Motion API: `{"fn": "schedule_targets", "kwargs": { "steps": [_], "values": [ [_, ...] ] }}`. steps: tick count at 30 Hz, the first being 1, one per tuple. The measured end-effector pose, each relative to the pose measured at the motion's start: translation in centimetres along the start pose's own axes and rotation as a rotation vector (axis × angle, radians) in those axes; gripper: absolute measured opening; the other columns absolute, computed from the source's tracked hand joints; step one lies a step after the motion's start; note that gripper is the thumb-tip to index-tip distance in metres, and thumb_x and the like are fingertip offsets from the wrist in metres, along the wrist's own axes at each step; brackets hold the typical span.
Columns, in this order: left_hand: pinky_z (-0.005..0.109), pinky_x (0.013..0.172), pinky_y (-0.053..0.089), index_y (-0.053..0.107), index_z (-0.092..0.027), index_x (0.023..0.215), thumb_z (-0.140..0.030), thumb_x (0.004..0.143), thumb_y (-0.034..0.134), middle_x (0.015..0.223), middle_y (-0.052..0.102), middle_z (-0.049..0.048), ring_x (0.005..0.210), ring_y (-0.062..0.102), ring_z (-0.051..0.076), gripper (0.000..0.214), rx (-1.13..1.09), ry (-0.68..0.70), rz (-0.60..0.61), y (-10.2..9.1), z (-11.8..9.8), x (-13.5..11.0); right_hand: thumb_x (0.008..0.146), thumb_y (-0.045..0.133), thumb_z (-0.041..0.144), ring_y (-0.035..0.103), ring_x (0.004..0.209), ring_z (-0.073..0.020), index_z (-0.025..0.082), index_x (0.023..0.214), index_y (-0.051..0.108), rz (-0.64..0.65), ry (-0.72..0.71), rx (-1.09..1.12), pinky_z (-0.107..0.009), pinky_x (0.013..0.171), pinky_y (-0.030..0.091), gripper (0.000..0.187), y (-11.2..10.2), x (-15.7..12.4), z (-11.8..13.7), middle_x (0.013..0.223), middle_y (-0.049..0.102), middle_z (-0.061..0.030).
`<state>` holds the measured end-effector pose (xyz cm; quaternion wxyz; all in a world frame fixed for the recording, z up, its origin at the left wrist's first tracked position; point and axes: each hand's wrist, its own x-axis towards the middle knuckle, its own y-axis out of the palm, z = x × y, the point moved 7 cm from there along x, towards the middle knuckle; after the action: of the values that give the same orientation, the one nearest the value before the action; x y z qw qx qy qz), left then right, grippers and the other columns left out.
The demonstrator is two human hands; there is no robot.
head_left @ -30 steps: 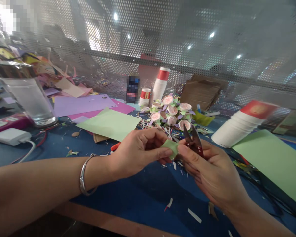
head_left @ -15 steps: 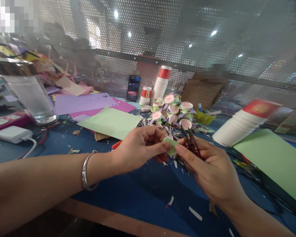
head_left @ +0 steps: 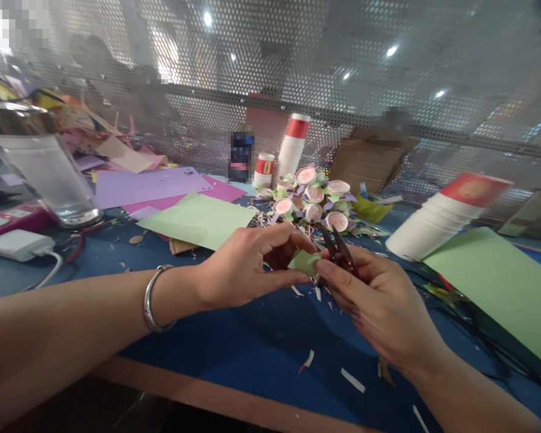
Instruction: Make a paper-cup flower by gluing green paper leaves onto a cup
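My left hand (head_left: 247,264), a silver bangle (head_left: 151,299) on its wrist, pinches a small folded piece of green paper (head_left: 303,262) between thumb and fingers. My right hand (head_left: 379,307) meets it from the right, its thumb on the same paper, and grips a small pair of dark red snips (head_left: 338,246) whose blades point up and away. Both hands hover just above the blue table top (head_left: 252,343), over scattered paper scraps.
A cluster of small paper-cup flowers (head_left: 313,201) lies just beyond the hands. Green sheets (head_left: 198,219) (head_left: 496,288), purple and pink sheets (head_left: 148,186), stacked paper cups (head_left: 442,216) (head_left: 293,147), a glass jar (head_left: 49,174), a white charger (head_left: 15,245) and a perforated metal screen (head_left: 388,90) surround the spot.
The snips' blades have closed from spread apart. Both hands have shifted slightly up in view, still together on the green paper, which is turned a little.
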<state>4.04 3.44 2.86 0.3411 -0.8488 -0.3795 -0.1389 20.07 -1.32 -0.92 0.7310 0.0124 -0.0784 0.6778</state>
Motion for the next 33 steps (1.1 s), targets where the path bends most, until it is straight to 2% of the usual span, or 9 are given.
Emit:
{"fn": "schedule_targets", "kwargs": {
  "steps": [5,8,11,15,19,25,29,33],
  "values": [
    [0.018,0.061,0.047,0.072,-0.016,0.11,-0.032,0.086,0.081,0.072,0.059,-0.0038,0.066,0.056,0.008,0.03,-0.064,-0.046,0.015,-0.1,0.2,0.1,0.084,0.081,0.05,0.022,0.046,-0.0059,0.021,0.094,0.07,0.008,0.032,0.024,-0.026,0.042,0.012,0.033,0.1,0.0,-0.2,0.057,0.038,0.0094],
    [0.018,0.059,0.047,0.071,-0.017,0.109,-0.034,0.082,0.083,0.07,0.055,-0.0049,0.065,0.054,0.008,0.034,-0.25,-0.144,0.029,0.2,1.2,0.2,0.086,0.08,0.051,0.02,0.046,-0.0063,0.022,0.093,0.069,0.019,0.04,0.013,-0.027,0.042,0.01,0.032,0.1,-0.1,-0.1,0.056,0.035,0.0097],
    [0.022,0.062,0.054,0.068,-0.017,0.105,-0.03,0.078,0.085,0.071,0.056,-0.0053,0.063,0.059,0.009,0.035,-0.477,-0.24,0.048,0.9,2.1,0.3,0.086,0.079,0.053,0.019,0.045,-0.0066,0.023,0.097,0.069,0.016,0.047,0.002,-0.027,0.042,0.009,0.033,0.1,-0.1,-0.1,0.054,0.033,0.0105],
    [0.025,0.067,0.06,0.064,-0.016,0.104,-0.02,0.078,0.083,0.067,0.06,-0.0061,0.06,0.066,0.01,0.032,-0.612,-0.32,0.059,1.3,2.7,0.4,0.084,0.08,0.054,0.02,0.046,-0.0062,0.023,0.1,0.069,0.002,0.047,-0.006,-0.027,0.043,0.01,0.036,0.0,0.0,-0.1,0.054,0.035,0.0107],
    [0.023,0.067,0.061,0.061,-0.018,0.108,-0.019,0.079,0.084,0.068,0.065,-0.0052,0.063,0.07,0.011,0.036,-0.637,-0.305,0.086,1.4,2.5,0.4,0.083,0.081,0.054,0.019,0.046,-0.0061,0.023,0.097,0.069,0.009,0.048,-0.018,-0.027,0.043,0.01,0.036,0.0,0.0,-0.1,0.054,0.035,0.0107],
    [0.023,0.066,0.06,0.058,-0.018,0.104,-0.017,0.084,0.08,0.072,0.069,-0.0026,0.064,0.071,0.011,0.03,-0.654,-0.269,0.108,1.6,2.3,0.3,0.084,0.08,0.053,0.019,0.047,-0.0069,0.022,0.094,0.07,0.013,0.035,-0.034,-0.027,0.043,0.01,0.035,0.2,-0.1,0.1,0.052,0.035,0.0101],
    [0.022,0.064,0.057,0.06,-0.018,0.102,-0.022,0.084,0.08,0.073,0.067,-0.0028,0.065,0.07,0.011,0.028,-0.586,-0.242,0.121,1.8,2.2,0.1,0.083,0.082,0.049,0.019,0.048,-0.0061,0.02,0.091,0.072,0.038,0.022,-0.012,-0.025,0.042,0.012,0.032,0.5,-0.1,0.2,0.054,0.036,0.0098],
    [0.023,0.068,0.056,0.067,-0.018,0.105,-0.027,0.08,0.084,0.087,0.07,0.0017,0.075,0.07,0.013,0.031,-0.434,-0.211,0.068,1.2,1.9,0.0,0.083,0.082,0.048,0.021,0.048,-0.0056,0.019,0.091,0.071,0.038,0.025,0.003,-0.025,0.042,0.013,0.032,0.6,0.1,0.2,0.055,0.035,0.0099]
  ]
}}
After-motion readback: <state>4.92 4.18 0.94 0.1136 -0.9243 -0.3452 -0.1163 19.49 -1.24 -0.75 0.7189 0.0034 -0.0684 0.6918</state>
